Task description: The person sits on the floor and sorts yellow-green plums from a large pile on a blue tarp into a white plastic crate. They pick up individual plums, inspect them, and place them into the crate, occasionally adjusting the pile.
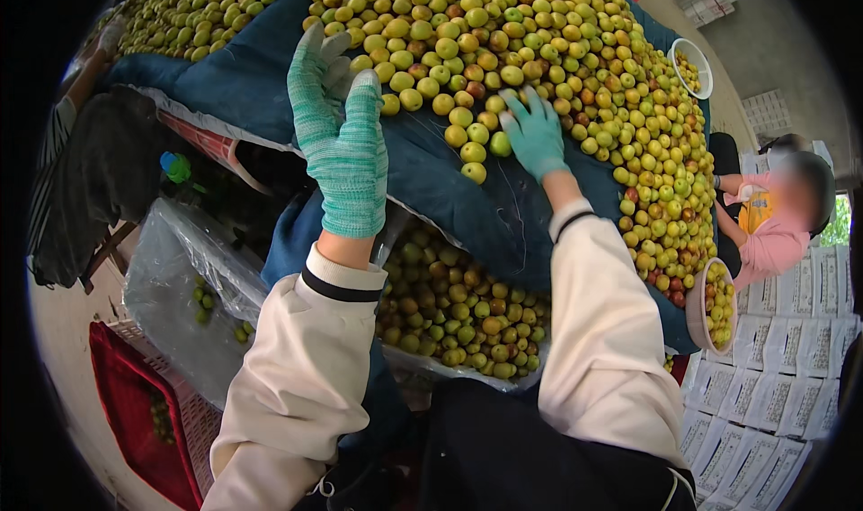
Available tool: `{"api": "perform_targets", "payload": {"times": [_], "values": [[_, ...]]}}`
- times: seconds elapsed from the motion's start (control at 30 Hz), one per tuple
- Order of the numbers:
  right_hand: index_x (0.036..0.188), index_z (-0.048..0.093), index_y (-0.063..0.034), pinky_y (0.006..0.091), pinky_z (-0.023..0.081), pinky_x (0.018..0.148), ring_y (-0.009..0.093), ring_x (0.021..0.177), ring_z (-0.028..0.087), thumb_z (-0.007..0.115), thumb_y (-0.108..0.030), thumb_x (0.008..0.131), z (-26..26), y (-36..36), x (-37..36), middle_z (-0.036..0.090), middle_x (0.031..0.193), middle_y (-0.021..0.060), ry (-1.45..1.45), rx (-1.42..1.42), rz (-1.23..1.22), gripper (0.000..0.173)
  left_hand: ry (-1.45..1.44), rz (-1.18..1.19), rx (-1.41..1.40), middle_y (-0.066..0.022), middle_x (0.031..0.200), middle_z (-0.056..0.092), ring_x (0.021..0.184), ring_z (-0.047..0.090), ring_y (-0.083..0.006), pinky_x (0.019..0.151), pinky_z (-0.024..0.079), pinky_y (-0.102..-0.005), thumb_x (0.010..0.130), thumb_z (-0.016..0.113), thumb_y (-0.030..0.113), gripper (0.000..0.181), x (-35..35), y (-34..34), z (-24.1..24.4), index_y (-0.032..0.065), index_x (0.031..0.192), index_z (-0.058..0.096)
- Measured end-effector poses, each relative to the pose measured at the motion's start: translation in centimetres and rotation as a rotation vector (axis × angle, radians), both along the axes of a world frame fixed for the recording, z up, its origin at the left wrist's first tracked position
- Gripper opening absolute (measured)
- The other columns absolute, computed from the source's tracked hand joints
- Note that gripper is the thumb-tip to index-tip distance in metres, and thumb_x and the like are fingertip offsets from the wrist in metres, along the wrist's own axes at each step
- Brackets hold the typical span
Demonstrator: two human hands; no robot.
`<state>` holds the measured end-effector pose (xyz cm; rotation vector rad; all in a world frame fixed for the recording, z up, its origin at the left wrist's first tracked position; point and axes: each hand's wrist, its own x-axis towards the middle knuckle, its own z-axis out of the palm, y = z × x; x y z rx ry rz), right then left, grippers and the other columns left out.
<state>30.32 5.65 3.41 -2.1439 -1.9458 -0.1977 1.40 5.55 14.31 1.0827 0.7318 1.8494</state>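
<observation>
Green knitted gloves with pale fingertips cover both hands. My left hand (340, 137) is raised over the edge of a blue padded cloth (472, 201), its fingers apart and nothing seen in it. Yellow-green jujubes (512, 76), some with brown-red patches, lie heaped on the cloth. My right hand (536, 133) reaches to the near edge of the heap, fingertips touching the fruit; whether it grips one cannot be told. A few jujubes lie loosely just left of it. Below the cloth's edge, between my forearms, more jujubes (465, 315) fill a container lined with clear plastic.
At left are a plastic-lined container (195, 295) with a few fruits and a red-lined crate (135, 410). Fruit-filled baskets stand at the heap's right edge, one pink (698, 309), one white (704, 73). A person in pink (775, 248) sits at right near stacked white packages (735, 389).
</observation>
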Motion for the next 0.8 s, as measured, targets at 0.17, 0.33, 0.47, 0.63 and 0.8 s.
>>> {"api": "perform_targets", "payload": {"times": [0.17, 0.33, 0.47, 0.63, 0.8], "values": [[0.141, 0.047, -0.0305, 0.0498, 0.025, 0.112, 0.038, 0.136, 0.032, 0.051, -0.051, 0.092, 0.9, -8.0, 3.0, 0.034, 0.152, 0.0126, 0.016, -0.021, -0.027, 0.054, 0.002, -0.017, -0.029, -0.0085, 0.130, 0.056, 0.111, 0.053, -0.0142, 0.094, 0.046, -0.0274, 0.092, 0.057, 0.004, 0.053, -0.2, -0.4, 0.2, 0.0093, 0.142, 0.043], [0.135, 0.054, -0.0247, 0.0474, 0.032, 0.109, 0.038, 0.133, 0.035, 0.067, -0.043, 0.085, 6.3, -4.3, -3.7, 0.044, 0.142, 0.0145, 0.107, 0.142, 0.195, 0.054, 0.030, -0.017, -0.029, -0.0096, 0.132, 0.056, 0.115, 0.052, -0.0160, 0.098, 0.045, -0.0295, 0.092, 0.057, 0.005, 0.052, 0.1, -0.1, -0.7, 0.0090, 0.142, 0.044], [0.144, 0.041, -0.0245, 0.0522, 0.024, 0.112, 0.033, 0.138, 0.033, 0.059, -0.050, 0.087, 3.2, 0.7, -8.9, 0.040, 0.148, 0.0127, -0.085, 0.001, 0.280, 0.065, 0.026, -0.060, -0.036, -0.0094, 0.131, 0.056, 0.114, 0.053, -0.0156, 0.097, 0.046, -0.0285, 0.092, 0.057, 0.004, 0.050, 1.8, -0.3, -0.6, 0.0091, 0.141, 0.045], [0.146, 0.037, -0.0302, 0.0514, 0.016, 0.115, 0.031, 0.140, 0.032, 0.055, -0.046, 0.090, 2.1, -2.0, -6.7, 0.036, 0.151, 0.0107, -0.173, -0.079, 0.157, 0.061, 0.006, -0.097, -0.025, -0.0092, 0.130, 0.056, 0.116, 0.054, -0.0165, 0.098, 0.047, -0.0285, 0.092, 0.057, 0.004, 0.049, 1.8, -0.4, -0.7, 0.0085, 0.140, 0.046], [0.142, 0.046, -0.0255, 0.0502, 0.015, 0.116, 0.033, 0.140, 0.031, 0.049, -0.045, 0.095, 1.0, -9.6, 0.7, 0.040, 0.148, 0.0126, -0.090, -0.053, 0.113, 0.051, 0.017, -0.131, -0.052, -0.0102, 0.130, 0.056, 0.117, 0.054, -0.0181, 0.100, 0.046, -0.0306, 0.092, 0.056, 0.004, 0.051, 1.5, -0.9, -0.4, 0.0082, 0.142, 0.044]]}}
